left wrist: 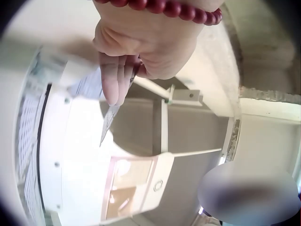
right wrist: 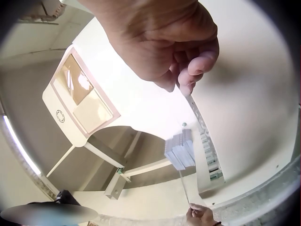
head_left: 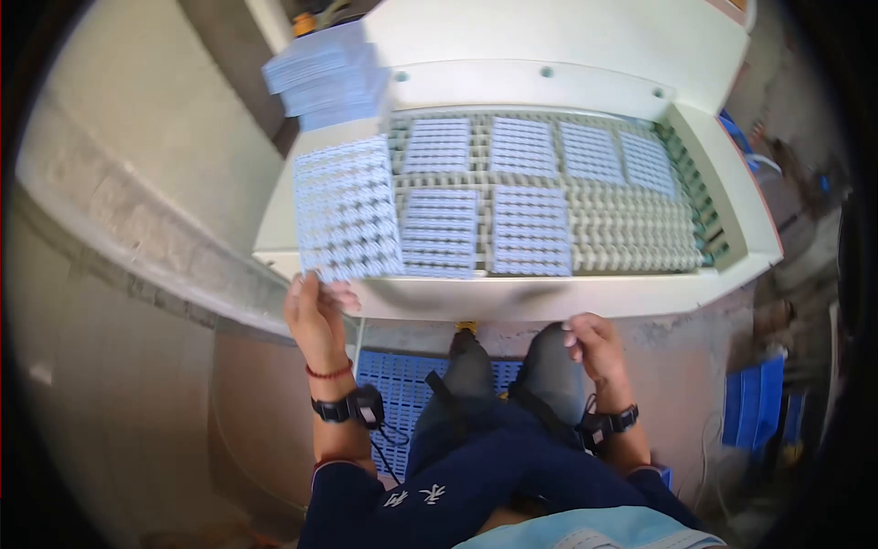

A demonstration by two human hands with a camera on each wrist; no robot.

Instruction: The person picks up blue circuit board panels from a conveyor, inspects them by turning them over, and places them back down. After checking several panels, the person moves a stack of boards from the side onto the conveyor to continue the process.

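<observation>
My left hand (head_left: 316, 316) pinches the near edge of a light blue panel (head_left: 346, 206) with rows of cut-outs, between thumb and fingers. The panel is raised over the left end of the machine's roller bed (head_left: 631, 224). In the left wrist view the same panel (left wrist: 109, 125) shows nearly edge-on below the fingers. My right hand (head_left: 599, 346) hovers in front of the machine's front edge, above the right knee. Its fingers are loosely bent, and no object shows in them. Several similar panels (head_left: 530, 229) lie in two rows on the rollers.
A stack of light blue panels (head_left: 334, 78) stands at the machine's back left corner. The white cover (head_left: 567, 37) rises behind the rollers, and a white side wall (head_left: 732, 192) bounds them at right. A blue slatted mat (head_left: 389, 375) lies on the floor.
</observation>
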